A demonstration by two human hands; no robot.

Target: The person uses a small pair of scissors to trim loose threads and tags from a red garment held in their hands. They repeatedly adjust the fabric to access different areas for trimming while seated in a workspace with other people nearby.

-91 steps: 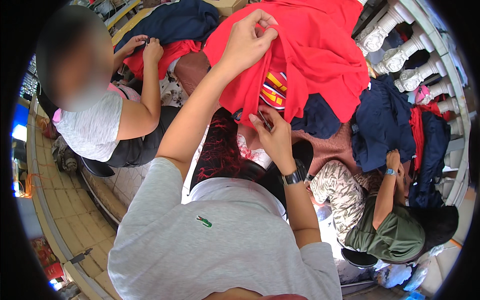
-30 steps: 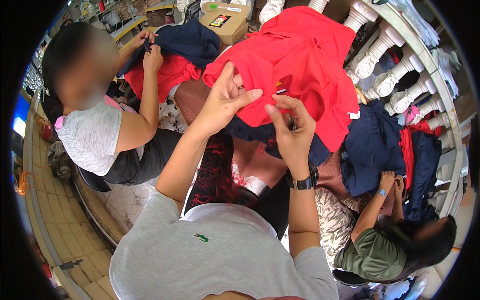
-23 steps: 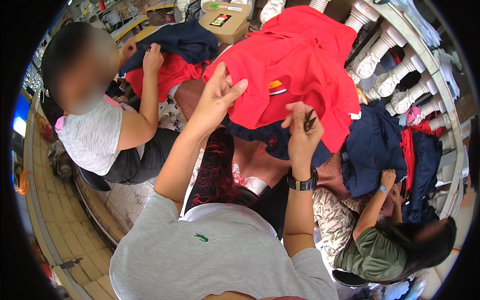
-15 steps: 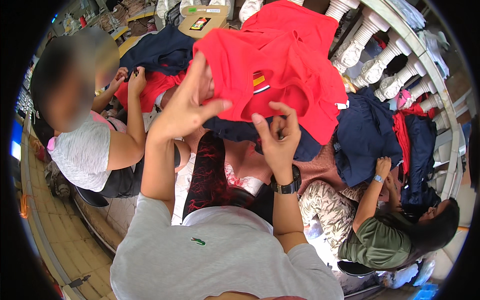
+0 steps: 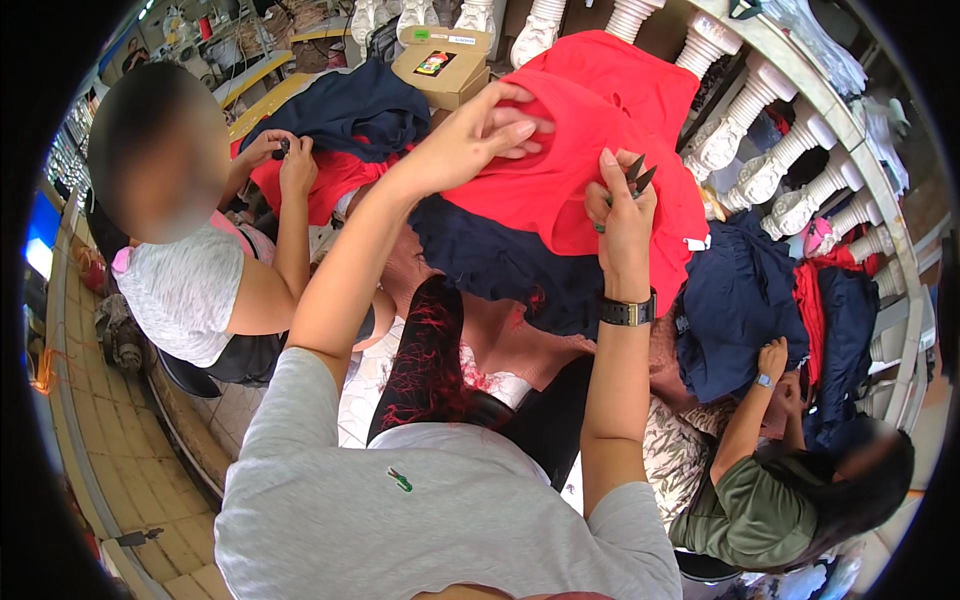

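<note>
Held upturned snips (image 5: 641,176) in curled right hand (image 5: 622,208), over red garment (image 5: 570,185). Set left hand (image 5: 487,132) at garment's left part, half open, gripping nothing.

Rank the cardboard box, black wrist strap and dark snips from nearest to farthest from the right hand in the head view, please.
1. Dark snips: in the right hand.
2. Black wrist strap: around that wrist.
3. Cardboard box: away to the upper left.
</note>
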